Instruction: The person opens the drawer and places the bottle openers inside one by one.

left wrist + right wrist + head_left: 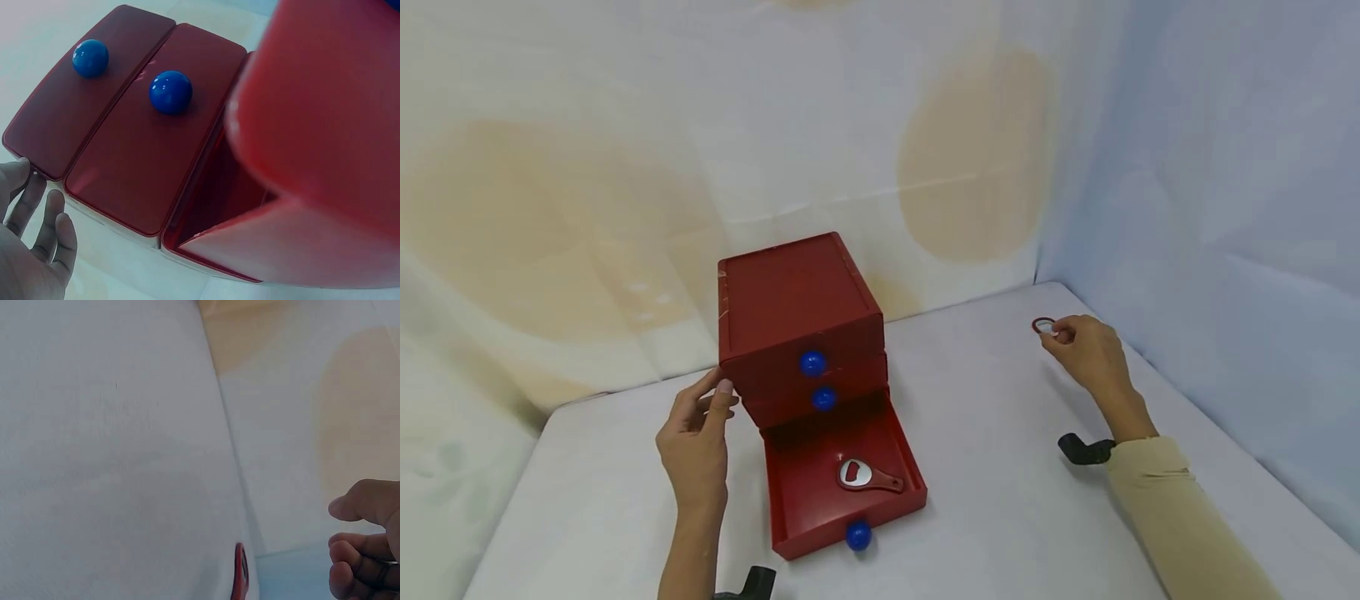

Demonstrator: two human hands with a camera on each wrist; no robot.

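A red three-drawer chest [790, 292] with blue ball knobs [812, 362] stands mid-table. Its bottom drawer [790, 500] is pulled out, and a red bottle opener [865, 477] lies in it. My left hand [718, 392] is at the chest's left front corner, fingers relaxed and touching the side. In the left wrist view, the left hand [31, 250] lies beside the two closed drawer fronts [125, 144]. At the far right, my right hand [1063, 333] pinches a small red-rimmed object [1043, 326] low over the table. The right wrist view shows that red-rimmed object [239, 578] edge-on beside my curled fingers [362, 550].
The white table [1000, 467] runs into a corner of draped cloth walls [1187, 208] at the back right. Its front left edge [497, 533] is near my left arm. Black wrist mounts [1086, 450] show at both forearms.
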